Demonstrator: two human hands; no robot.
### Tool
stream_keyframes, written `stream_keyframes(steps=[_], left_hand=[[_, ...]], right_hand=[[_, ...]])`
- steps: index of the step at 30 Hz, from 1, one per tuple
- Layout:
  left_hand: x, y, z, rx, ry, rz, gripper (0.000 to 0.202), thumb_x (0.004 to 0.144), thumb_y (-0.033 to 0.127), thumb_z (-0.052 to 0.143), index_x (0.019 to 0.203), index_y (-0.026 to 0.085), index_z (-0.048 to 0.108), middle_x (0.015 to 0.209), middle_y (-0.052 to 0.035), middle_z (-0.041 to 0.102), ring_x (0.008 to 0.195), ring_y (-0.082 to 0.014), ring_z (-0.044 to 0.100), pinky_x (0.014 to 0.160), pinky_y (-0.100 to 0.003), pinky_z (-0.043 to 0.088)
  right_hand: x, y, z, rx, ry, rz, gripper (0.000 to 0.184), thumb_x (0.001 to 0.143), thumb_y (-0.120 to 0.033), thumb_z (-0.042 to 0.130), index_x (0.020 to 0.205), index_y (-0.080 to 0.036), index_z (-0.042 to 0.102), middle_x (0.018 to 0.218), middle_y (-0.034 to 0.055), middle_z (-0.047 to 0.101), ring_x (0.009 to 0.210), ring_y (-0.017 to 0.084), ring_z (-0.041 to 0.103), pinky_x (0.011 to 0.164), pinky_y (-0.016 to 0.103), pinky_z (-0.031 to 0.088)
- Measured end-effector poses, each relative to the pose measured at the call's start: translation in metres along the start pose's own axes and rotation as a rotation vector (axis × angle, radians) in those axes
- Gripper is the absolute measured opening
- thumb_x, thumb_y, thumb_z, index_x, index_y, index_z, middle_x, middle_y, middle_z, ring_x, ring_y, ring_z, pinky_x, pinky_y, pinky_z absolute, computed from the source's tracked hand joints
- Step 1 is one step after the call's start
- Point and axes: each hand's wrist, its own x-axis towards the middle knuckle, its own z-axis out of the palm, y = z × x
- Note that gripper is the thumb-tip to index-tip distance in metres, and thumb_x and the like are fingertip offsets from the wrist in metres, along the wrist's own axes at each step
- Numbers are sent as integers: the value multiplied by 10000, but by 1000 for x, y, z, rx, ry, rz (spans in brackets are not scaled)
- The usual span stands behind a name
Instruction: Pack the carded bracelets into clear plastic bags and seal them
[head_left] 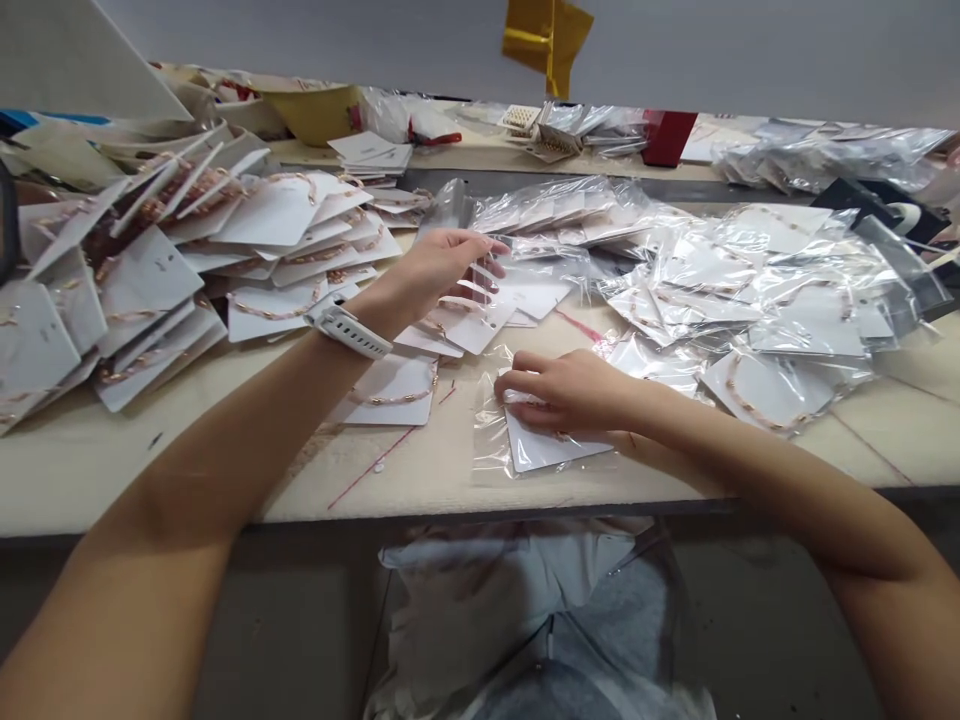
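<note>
No text, label, brand, number or sign can be read anywhere. The white cards [150, 270] heaped at the far left of the tabletop [112, 470] show plain faces. The card [547, 448] inside the clear bag [491, 440] under the right hand [570, 392] is plain white as well. The white watch [346, 328] shows only its band. The red box [667, 137] and the yellow sheet [546, 35] at the far edge show no legible lettering.
</note>
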Motion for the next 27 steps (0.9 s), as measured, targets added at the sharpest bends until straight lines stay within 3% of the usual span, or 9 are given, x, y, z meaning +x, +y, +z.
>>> stream_keyframes(steps=[3,8,13,17,20,24,27], left_hand=[[2,1,-5,-94,-4,4,121,881,144,541,942,171,642,753,-6,665,600,-109,595,682,-291,512],[1,3,-13,-193,-50,36,169,824,95,621,935,211,569,736,15,686,655,-131,616,765,-342,504],[2,4,-18,-193,-46,134,228,791,46,656,912,217,565,739,10,696,691,-129,641,773,-310,517],[6,5,-17,-261,-13,155,313,744,-79,573,868,208,574,717,35,664,697,-103,642,792,-269,532],[7,5,-17,-264,19,222,380,689,-136,558,875,195,576,731,37,638,705,-89,626,753,-238,528],[2,6,-17,-226,-22,366,396,681,-94,635,922,215,577,808,37,636,784,-91,615,771,-227,525],[-8,10,-12,-175,-100,465,397,697,16,724,985,250,582,894,38,638,897,-108,603,877,-233,514]], right_hand=[[0,-2,1,-38,-11,2,298,971,-347,409,1188,-229,576,1073,55,595,548,72,355,502,253,167],[-1,-2,-2,-33,-23,6,298,969,-345,403,1183,-229,574,1058,47,595,552,76,346,502,250,174],[-1,-2,3,5,-9,2,291,962,-349,412,1168,-231,581,1045,34,601,553,80,326,507,250,188],[-1,0,0,108,30,-7,276,940,-344,461,1146,-225,602,1043,34,610,567,79,370,524,249,244],[-3,12,-13,314,253,2,252,917,-320,510,1117,-202,611,993,37,620,671,97,480,597,246,344],[-10,47,-35,520,701,292,219,936,-330,489,1070,-198,602,998,58,597,780,123,531,596,236,385],[-15,73,-41,581,811,461,254,944,-399,481,1071,-217,603,1001,64,578,817,141,547,565,225,398]])
